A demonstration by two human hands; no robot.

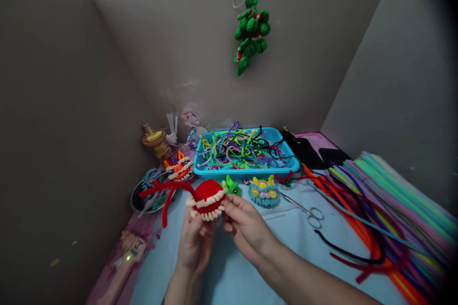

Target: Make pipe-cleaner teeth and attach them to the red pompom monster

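Between my two hands is a red pipe-cleaner figure (207, 191) with cream bumpy rows along a mouth-like opening. Long red pipe-cleaner ends stick out from it to the left. My left hand (196, 240) grips it from below on its left side. On the right side, the thumb and fingers of my right hand (243, 221) pinch its edge. Just behind it lie a small green figure (231, 186) and a blue figure with yellow ears (264, 191). Scissors (307, 212) rest to the right of my right hand.
A blue tray (246, 171) of pipe-cleaner scraps stands at the back. Bundled pipe cleaners (404, 209) fill the right side. At left are a bowl (136, 200), an orange figure (180, 168) and a glue gun (125, 262). A green figure cluster (251, 33) hangs on the wall.
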